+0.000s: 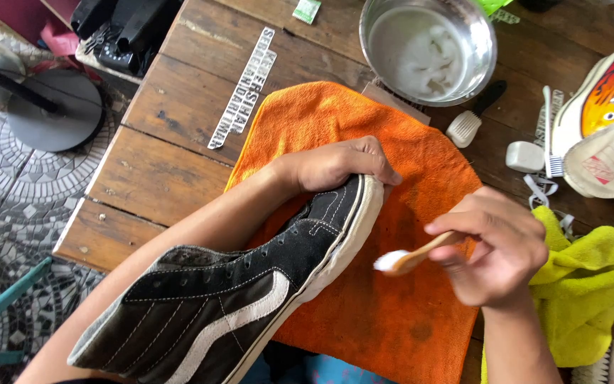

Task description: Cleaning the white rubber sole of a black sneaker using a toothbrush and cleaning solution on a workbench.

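A: Well, from the head view, the left hand point(342, 165) is clamping its fingers over the toe of the black sneaker point(250, 284), tilted above the orange towel point(392, 313) on the desk point(172, 142). The right hand point(495, 249) is pinching a small wooden brush point(410, 259) just beside the white sole.

B: Risks?

A: Suds may be dripping past the towel, or the shoe twisting loose. The heel is running out of frame, and the bowl point(428, 50) is blurring its contents.
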